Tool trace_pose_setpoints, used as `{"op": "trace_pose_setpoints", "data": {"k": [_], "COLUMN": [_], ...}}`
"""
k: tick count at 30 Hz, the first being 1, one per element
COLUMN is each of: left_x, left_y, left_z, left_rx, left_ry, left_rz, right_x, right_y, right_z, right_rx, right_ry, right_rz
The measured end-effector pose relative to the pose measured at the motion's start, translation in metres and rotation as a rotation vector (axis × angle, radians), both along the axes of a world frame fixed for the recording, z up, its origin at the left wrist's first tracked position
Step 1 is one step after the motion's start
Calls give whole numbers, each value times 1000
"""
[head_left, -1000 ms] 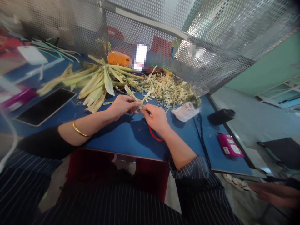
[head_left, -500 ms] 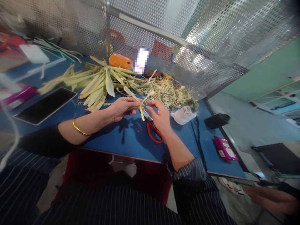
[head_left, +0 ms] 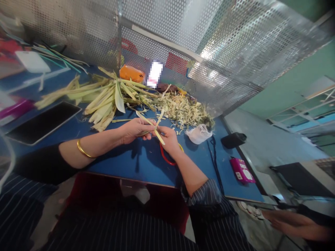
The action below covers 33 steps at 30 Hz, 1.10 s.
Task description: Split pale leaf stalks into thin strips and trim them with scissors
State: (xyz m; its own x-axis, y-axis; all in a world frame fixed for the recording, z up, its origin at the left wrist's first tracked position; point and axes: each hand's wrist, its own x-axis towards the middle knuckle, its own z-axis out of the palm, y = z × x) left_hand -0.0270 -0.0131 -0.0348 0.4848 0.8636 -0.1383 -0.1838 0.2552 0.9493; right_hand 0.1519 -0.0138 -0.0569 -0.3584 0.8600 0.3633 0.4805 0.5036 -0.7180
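Note:
My left hand, with a gold bangle at the wrist, pinches crossed pale strips of corn husk above the front of the blue table. Right against it, my right hand has its fingers closed at the crossing of the same strips. Two strip ends point up in a V and one slants down over the right fingers. Beneath the right hand and wrist lie red-handled scissors, mostly covered by that hand. Beyond the left hand spreads a bundle of long corn husks.
A heap of shredded husk lies behind the hands. To its right are a white roll of string, a black cylinder and a purple packet. A dark tablet lies left. Perforated metal panels stand behind.
My right hand has come in closer to the left, its fingers now closed at the crossing. The lower strip end has swung rightward. The whole view has shifted slightly.

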Motion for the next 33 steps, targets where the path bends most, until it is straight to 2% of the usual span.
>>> {"op": "trace_pose_setpoints", "data": {"k": [4, 8, 12, 15, 16, 18, 20, 21, 24, 28, 30, 33], "left_x": [3, 4, 4, 3, 2, 2, 3, 4, 7, 10, 10, 9], "left_y": [-1, -4, -5, -4, -4, -5, -6, -7, -12, -19, -21, -19], "left_z": [1, 2, 3, 5, 5, 6, 8, 8, 8, 6, 5, 5], "left_rx": [-50, -67, 12, 101, 126, 161, 175, 181, 252, 382, 390, 327], "left_ry": [43, 34, 109, 189, 214, 262, 310, 332, 422, 552, 567, 546], "left_rz": [75, 57, 74, 112, 124, 134, 93, 60, -70, -222, -238, -168], "right_x": [-1, -1, 1, 5, 7, 10, 13, 13, 10, 2, 0, 1], "right_y": [-1, -1, 1, 2, 2, 1, -2, -4, -9, -12, -13, -15], "right_z": [-4, -8, -7, 1, 4, 12, 20, 24, 30, 30, 29, 31], "right_rx": [-40, -31, 55, 124, 140, 186, 264, 300, 313, 55, -62, -70], "right_ry": [4, -12, -86, -159, -141, -36, 67, 85, 34, 25, 95, 196], "right_rz": [7, -27, 26, 73, 32, -145, -333, -375, -293, -59, -7, -70]}}
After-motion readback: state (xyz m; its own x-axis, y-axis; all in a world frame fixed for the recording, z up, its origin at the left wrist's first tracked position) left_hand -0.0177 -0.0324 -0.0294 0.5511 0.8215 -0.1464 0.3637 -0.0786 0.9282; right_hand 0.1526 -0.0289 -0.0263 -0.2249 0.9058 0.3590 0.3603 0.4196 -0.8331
